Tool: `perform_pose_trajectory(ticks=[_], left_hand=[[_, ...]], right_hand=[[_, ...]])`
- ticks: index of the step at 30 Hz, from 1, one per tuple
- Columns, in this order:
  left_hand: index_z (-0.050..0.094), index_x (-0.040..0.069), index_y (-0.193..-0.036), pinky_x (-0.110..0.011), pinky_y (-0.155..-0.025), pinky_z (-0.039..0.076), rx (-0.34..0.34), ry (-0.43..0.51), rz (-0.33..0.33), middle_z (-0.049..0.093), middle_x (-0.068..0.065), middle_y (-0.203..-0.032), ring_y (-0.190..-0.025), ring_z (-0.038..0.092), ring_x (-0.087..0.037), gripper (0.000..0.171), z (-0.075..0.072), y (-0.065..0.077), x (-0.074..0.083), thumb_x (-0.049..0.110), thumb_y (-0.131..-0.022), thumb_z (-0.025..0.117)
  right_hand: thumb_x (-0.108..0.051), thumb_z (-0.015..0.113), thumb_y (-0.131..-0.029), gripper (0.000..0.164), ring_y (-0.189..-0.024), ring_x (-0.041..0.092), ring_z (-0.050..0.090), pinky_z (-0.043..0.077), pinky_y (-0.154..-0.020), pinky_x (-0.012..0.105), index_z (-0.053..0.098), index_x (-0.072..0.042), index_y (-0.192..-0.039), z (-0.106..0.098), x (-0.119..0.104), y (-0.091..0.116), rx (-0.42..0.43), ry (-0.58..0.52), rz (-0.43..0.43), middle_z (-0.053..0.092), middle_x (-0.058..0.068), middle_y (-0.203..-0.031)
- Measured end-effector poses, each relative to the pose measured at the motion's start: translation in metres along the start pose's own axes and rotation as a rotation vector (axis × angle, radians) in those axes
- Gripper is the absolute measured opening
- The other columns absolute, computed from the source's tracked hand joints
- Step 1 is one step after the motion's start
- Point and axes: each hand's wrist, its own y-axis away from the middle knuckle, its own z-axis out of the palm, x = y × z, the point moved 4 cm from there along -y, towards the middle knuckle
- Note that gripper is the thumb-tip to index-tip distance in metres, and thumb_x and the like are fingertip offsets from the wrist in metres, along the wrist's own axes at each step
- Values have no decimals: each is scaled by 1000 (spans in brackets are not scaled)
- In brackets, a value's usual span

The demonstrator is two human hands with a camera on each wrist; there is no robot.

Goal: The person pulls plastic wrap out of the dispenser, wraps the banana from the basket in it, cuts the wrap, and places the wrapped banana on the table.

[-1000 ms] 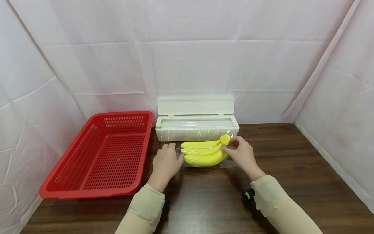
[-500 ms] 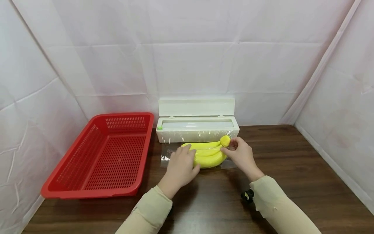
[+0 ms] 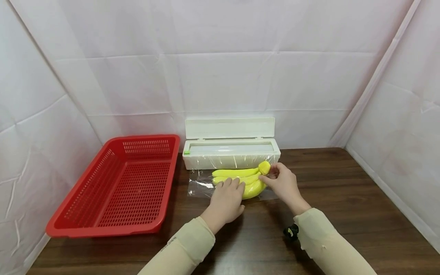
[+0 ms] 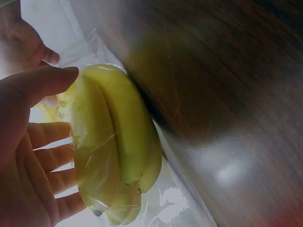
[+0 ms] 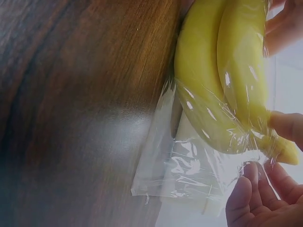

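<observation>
Banana bunch [image 3: 252, 179], white box [image 3: 231, 141], red basket [image 3: 103, 230]: one each

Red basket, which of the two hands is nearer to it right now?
The left. The left hand touches the wrapped bananas, off to the right of the red basket; the right hand is farther right, at the bananas' stem end.

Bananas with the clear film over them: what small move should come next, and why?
Perhaps the left hand should fold in the clear film beyond the tips of the bananas: it spreads out loose there, while the right hand is at the stem end.
</observation>
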Motion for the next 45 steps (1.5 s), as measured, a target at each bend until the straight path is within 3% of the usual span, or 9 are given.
perform_pose_trajectory(ticks=[7,15,20,23,27,29,32,37,45], left_hand=[[57,16,-119,-33,-80,44,34,-66,14,56,0,-112,-100,51,-18,49,3,-1,1,36,-77,73],[57,17,-104,-31,-70,42,104,-58,4,56,1,-96,-89,52,-18,24,6,-6,-1,17,-82,67],[57,17,-103,-31,-69,42,114,-49,6,57,1,-95,-88,54,-18,24,6,-9,-1,18,-82,68],[56,17,-104,-32,-69,42,105,-36,7,58,0,-96,-89,55,-19,24,4,-9,0,17,-82,67],[55,18,-107,-33,-71,43,90,-40,15,58,-1,-100,-92,56,-20,27,6,-11,-1,18,-83,68],[55,19,-109,-34,-73,44,71,-35,16,59,-1,-103,-94,56,-21,32,7,-12,-3,20,-81,71],[55,20,-113,-36,-76,45,36,-3,13,59,0,-108,-99,57,-21,44,8,-15,-8,28,-75,77],[56,21,-119,-39,-82,44,-4,86,14,60,2,-116,-107,56,-21,54,11,-18,-16,35,-72,79],[51,18,-128,-40,-91,40,-39,211,6,59,2,-128,-116,53,-20,63,14,-19,-26,32,-74,80]], right_hand=[[-25,74,-81,43,-96,27,62,53,-79,37,56,-1,-111,1,2,3,-23,-47,27,63,16,-108],[-34,73,-81,50,-107,30,59,51,-87,40,55,-2,-115,1,4,4,-69,-90,64,60,16,-115],[-46,71,-80,56,-103,28,56,49,-85,39,57,-6,-116,-1,5,8,-12,-82,40,59,14,-114],[-41,73,-80,52,-97,28,53,44,-80,37,58,-4,-113,-5,-4,15,106,-38,-97,56,14,-110],[-20,77,-77,35,-88,27,53,43,-76,38,62,1,-101,-7,-27,29,238,104,-499,59,14,-99],[-14,76,-75,28,-85,26,56,46,-76,39,63,0,-95,-2,-37,35,237,202,-700,62,12,-92],[-12,75,-75,23,-85,23,60,50,-76,38,64,-2,-92,10,-46,41,163,319,-887,65,7,-89],[-8,74,-74,24,-86,20,61,51,-78,35,63,-3,-95,26,-47,45,75,390,-978,64,5,-92],[-12,75,-73,39,-104,25,61,47,-94,41,62,-2,-108,37,-41,40,32,489,-975,65,10,-108]])
